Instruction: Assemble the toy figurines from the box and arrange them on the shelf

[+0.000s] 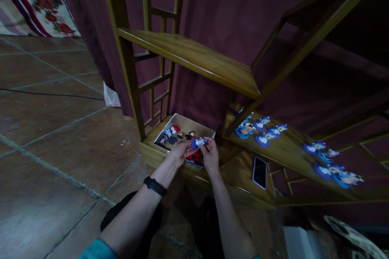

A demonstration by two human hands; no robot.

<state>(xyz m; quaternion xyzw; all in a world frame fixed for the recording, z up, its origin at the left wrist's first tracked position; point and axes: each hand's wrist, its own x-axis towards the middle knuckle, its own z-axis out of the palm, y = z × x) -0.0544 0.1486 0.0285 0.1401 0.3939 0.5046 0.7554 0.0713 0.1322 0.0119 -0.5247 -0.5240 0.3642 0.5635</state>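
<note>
A small purple and white figurine [199,142] is held between my two hands, just above the front right part of an open cardboard box [199,124]. My left hand [181,150] supports it from the left, fingers closed at its edge. From the right, my right hand [211,153] pinches it between thumb and fingers. Inside the box lie a red and white figurine [173,130], a dark round disc [172,140] and small dark-haired figurines [191,134]. Something red [194,156] shows beneath my hands, partly hidden by them.
The box rests on the low wooden shelf [240,170], where a phone [259,173] lies to the right. Several purple and blue figurines [264,137] stand on a higher board [293,145]. An upper shelf [194,54] and a slanting post [243,119] frame the space. A cable [51,94] crosses the tiled floor.
</note>
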